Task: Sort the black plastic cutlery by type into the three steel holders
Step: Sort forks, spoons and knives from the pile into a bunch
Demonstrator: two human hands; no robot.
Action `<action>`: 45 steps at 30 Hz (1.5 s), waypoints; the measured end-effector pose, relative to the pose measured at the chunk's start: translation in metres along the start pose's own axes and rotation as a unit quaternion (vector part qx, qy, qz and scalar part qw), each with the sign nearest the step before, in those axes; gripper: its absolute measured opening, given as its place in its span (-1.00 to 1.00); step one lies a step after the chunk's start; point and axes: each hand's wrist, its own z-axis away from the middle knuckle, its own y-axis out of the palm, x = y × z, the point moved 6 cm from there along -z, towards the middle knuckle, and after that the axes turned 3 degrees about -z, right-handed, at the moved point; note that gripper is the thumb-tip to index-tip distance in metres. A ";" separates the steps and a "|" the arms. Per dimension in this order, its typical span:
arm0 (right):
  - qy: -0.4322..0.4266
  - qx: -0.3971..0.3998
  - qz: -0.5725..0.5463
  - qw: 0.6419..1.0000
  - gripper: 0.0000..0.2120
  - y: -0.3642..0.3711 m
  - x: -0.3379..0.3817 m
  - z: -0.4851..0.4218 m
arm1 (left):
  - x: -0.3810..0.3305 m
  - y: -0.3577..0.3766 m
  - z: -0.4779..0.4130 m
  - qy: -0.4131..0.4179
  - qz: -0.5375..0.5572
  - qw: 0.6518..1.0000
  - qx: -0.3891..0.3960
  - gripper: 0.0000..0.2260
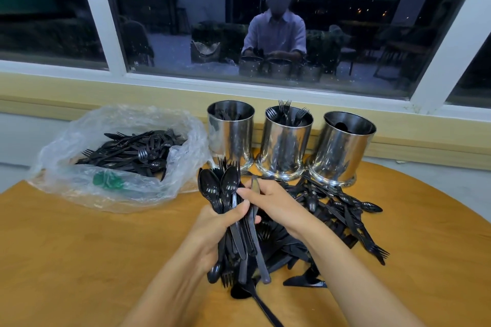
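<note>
Left hand (220,223) was noted closed round a mixed bundle (228,188) of glossy black spoons, forks and knives, held above the worktop (79,260). One knife (261,260) was pinched by the right hand (271,202). Advised: it should be drawn out lengthwise so neighbours are not dragged loose. A loose pile (332,210) was recorded beyond, and fork tines were seen standing in the middle holder (285,141).

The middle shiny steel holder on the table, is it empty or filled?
Partly filled: the middle round steel holder holds several black plastic forks standing handle-down, tines sticking up above its rim.
</note>
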 end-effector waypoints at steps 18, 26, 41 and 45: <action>0.012 -0.142 -0.196 0.970 -0.77 -0.033 0.009 -0.029 | -0.001 -0.018 0.000 0.002 -0.061 0.998 0.035 -0.77; 0.020 -0.026 -0.151 0.988 -0.80 -0.014 0.017 -0.045 | -0.001 -0.004 0.004 -0.029 0.047 0.989 0.135 -0.77; 0.002 -0.036 -0.205 0.978 -0.87 -0.001 0.003 -0.026 | 0.001 -0.014 -0.004 0.006 0.052 0.998 0.029 -0.77; 0.000 -0.097 -0.149 0.984 -0.90 0.000 0.004 -0.027 | 0.000 -0.012 -0.004 -0.004 0.047 0.999 0.004 -0.70</action>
